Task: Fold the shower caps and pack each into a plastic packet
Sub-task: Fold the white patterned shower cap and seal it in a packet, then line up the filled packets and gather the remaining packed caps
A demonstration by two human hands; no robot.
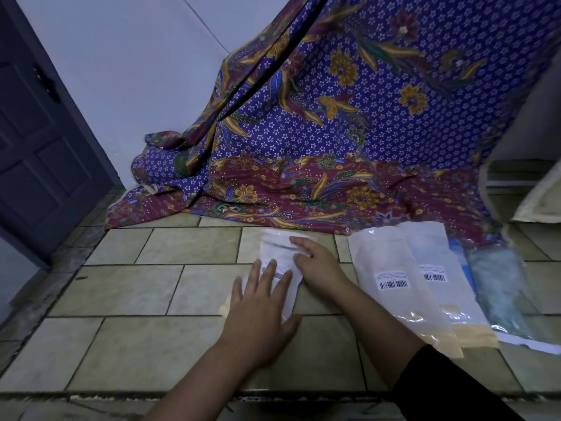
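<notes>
1. Plastic packet (280,262), white and translucent with a barcode label, lies flat on the tiled floor (127,287), long axis running away from the person.
2. Left hand (261,302): palm down, fingers spread, pressed flat on the near half of the packet; fingertips reach the barcode.
3. Right hand (317,264): palm down on the packet's right edge, fingers loosely together and pointing left across its far half. No pinch seen.
4. Contents of the packet: pale, cannot tell if a cap is inside.
5. Stack of packets (403,284) lies well right of the hands, overlapping like tiles, two barcodes showing, tan strips at the near ends.
6. A greenish bag (498,287) sits at the stack's right side; contents blurred.
7. Batik cloth (334,132) hangs behind, its hem on the floor just beyond the packet.
8. Dark door (39,132) at far left.
</notes>
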